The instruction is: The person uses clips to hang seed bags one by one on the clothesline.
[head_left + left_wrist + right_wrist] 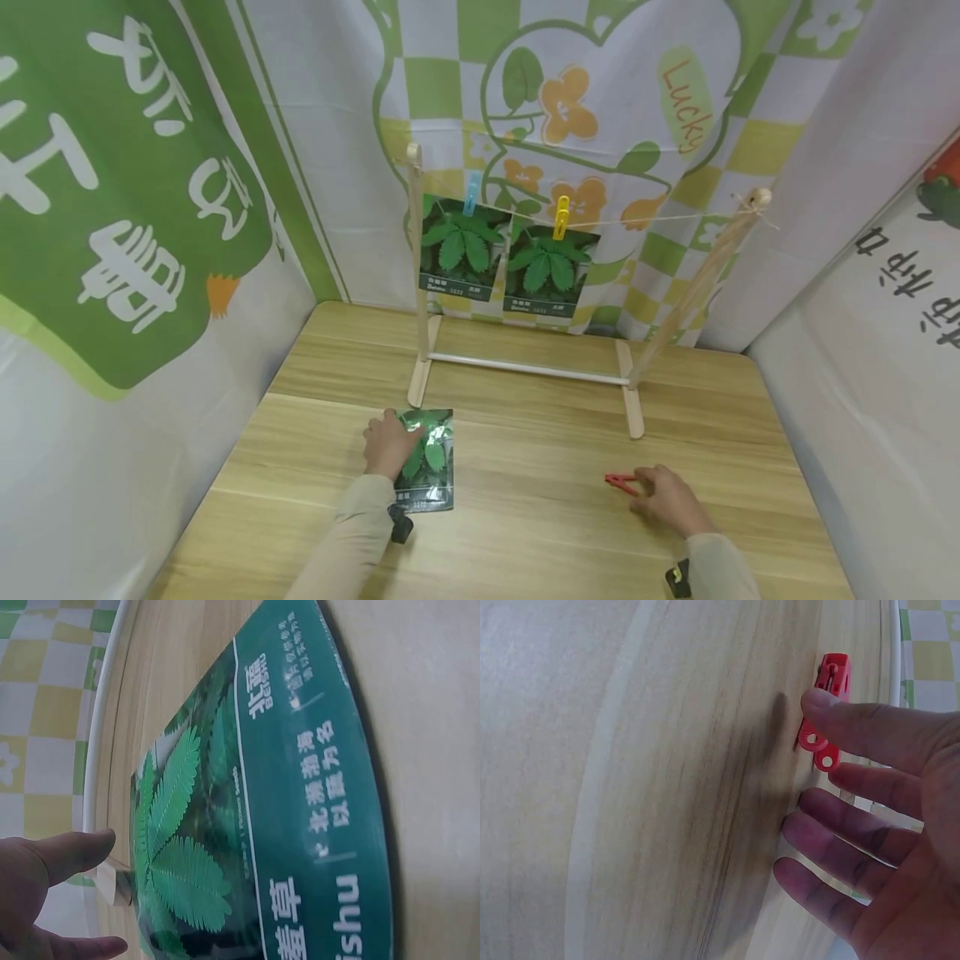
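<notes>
On the table at the left lies a dark green packet (431,467) printed with fern-like leaves. My left hand (390,446) is over its left side in the head view. Thumb and finger of that hand are spread apart near the packet's far end in the left wrist view, and whether they touch it is unclear. Farther right, my right hand (669,500) pinches a red clothespin (621,482) by its handle end. In the right wrist view the thumb lies over the clothespin (832,675), while the other fingers stay loosely extended.
A wooden rack (420,275) with a string (652,220) stands at the back. Two similar packets hang there, one by a blue clothespin (471,193), the other by a yellow clothespin (561,218). A white rod (525,367) joins the feet. Printed cloth surrounds the table.
</notes>
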`<move>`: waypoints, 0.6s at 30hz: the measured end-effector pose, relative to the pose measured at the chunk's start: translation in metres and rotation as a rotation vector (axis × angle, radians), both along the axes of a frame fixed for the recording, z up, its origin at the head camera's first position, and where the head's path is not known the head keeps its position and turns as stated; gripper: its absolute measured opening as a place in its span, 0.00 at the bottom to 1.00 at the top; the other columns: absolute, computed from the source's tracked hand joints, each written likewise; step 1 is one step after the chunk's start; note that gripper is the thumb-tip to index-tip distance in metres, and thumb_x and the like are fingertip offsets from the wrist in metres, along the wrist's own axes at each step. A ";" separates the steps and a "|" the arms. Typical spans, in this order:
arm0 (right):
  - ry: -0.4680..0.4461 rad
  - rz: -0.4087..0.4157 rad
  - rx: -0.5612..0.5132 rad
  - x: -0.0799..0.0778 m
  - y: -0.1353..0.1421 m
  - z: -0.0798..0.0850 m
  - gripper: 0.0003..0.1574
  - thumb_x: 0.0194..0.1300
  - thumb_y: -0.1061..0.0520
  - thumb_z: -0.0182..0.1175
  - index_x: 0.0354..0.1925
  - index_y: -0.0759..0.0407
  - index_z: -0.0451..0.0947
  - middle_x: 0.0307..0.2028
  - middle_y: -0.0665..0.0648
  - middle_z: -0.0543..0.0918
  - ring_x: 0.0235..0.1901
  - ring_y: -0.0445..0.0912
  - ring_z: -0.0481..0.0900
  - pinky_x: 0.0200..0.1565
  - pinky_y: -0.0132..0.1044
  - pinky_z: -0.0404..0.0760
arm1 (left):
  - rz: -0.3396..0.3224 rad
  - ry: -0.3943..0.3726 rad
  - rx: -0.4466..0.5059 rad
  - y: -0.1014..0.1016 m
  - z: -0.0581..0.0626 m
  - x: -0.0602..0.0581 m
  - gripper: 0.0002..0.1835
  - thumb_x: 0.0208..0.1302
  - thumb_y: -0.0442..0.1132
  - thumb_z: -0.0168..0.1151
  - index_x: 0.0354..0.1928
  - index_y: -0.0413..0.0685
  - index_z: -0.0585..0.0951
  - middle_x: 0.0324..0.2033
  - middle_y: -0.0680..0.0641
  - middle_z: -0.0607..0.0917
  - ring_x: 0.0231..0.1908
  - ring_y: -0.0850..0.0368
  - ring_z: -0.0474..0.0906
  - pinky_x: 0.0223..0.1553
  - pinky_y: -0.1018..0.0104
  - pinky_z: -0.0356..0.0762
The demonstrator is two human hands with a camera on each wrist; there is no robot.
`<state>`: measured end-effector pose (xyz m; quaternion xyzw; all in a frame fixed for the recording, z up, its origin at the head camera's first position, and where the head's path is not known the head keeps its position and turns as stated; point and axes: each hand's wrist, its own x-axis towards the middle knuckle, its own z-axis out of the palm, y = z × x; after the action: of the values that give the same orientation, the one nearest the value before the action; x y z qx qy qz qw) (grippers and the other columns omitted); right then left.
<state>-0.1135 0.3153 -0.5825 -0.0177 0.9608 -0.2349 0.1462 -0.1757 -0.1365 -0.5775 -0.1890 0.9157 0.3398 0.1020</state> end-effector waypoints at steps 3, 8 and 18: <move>0.014 0.008 0.020 -0.001 -0.001 -0.001 0.34 0.47 0.58 0.74 0.52 0.69 0.78 0.36 0.57 0.79 0.35 0.47 0.76 0.40 0.47 0.79 | -0.019 0.006 -0.035 0.003 -0.002 0.000 0.38 0.62 0.52 0.64 0.60 0.27 0.66 0.50 0.24 0.70 0.54 0.26 0.66 0.42 0.35 0.76; 0.039 0.015 0.045 -0.001 -0.001 -0.005 0.31 0.47 0.59 0.74 0.50 0.68 0.80 0.35 0.57 0.78 0.34 0.47 0.76 0.38 0.46 0.79 | -0.048 0.026 -0.098 0.008 -0.005 0.001 0.38 0.60 0.55 0.66 0.56 0.28 0.67 0.47 0.27 0.71 0.51 0.29 0.68 0.35 0.41 0.78; 0.052 0.005 0.059 -0.002 -0.004 -0.006 0.25 0.48 0.61 0.73 0.47 0.66 0.82 0.32 0.55 0.77 0.30 0.45 0.72 0.33 0.39 0.74 | -0.051 0.047 -0.186 0.014 -0.009 0.001 0.43 0.48 0.56 0.75 0.56 0.31 0.68 0.45 0.29 0.72 0.48 0.32 0.71 0.32 0.43 0.78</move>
<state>-0.1159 0.3118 -0.5888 -0.0220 0.9707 -0.2056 0.1222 -0.1748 -0.1222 -0.5867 -0.1663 0.9499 0.2550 0.0711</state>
